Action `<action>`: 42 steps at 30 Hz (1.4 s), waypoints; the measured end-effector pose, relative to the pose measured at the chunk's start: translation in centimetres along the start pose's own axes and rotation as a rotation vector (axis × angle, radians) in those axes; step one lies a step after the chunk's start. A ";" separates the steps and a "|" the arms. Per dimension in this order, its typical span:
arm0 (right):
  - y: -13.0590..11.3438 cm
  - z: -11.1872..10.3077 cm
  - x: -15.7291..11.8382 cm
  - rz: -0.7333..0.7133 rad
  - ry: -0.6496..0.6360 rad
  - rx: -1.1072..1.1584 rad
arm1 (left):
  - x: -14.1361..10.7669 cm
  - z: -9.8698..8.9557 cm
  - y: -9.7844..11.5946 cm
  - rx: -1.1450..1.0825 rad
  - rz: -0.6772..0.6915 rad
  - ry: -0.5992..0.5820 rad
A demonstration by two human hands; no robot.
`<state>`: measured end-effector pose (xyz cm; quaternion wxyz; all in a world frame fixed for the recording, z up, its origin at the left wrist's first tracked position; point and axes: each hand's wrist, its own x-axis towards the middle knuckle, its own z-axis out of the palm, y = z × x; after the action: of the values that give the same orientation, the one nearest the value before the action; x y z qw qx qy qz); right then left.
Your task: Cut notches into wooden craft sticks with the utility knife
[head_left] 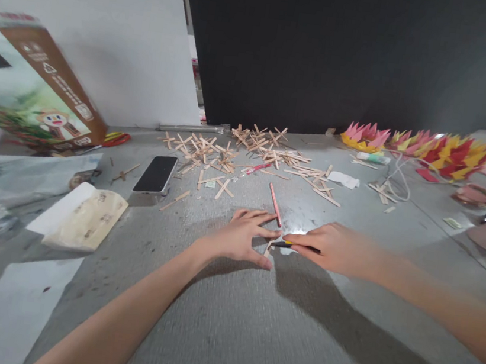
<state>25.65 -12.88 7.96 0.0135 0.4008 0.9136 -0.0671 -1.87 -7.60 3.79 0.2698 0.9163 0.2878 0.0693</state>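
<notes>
Fingers spread, my left hand [247, 236] rests on the grey tabletop and steadies a short pale wooden craft stick [268, 248] between thumb and index finger. My right hand [328, 247] is closed around a yellow-handled utility knife [287, 243], seen only in part. Its dark tip points left and meets or nearly meets the stick; contact is too small to make out. Just beyond my left fingertips lies a pink-and-white patterned stick [274, 204]. Farther back is a loose pile of wooden craft sticks [211, 154], many joined in crosses.
A black phone [155, 175] lies left of centre, near a paper packet [86, 218] and a white sheet [15, 301]. A printed carton [45, 84] stands at the left. Pink, yellow and red paper pieces [461, 158], a white cable [402, 194] and a pink bowl [474, 194] are at the right.
</notes>
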 end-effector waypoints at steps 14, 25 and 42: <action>0.1 0.4 0.0 -0.005 0.004 -0.056 | 0.1 0.2 -0.1 0.012 -0.002 0.007; 0.3 0.6 0.0 -0.011 0.023 -0.055 | 0.1 0.1 0.0 0.022 -0.006 0.001; 0.2 0.6 0.0 -0.006 0.029 -0.052 | 0.0 0.2 -0.1 0.011 0.006 0.011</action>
<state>25.79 -12.85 7.39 0.0102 0.3985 0.9163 -0.0375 -1.86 -7.57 3.55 0.2629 0.9183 0.2867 0.0736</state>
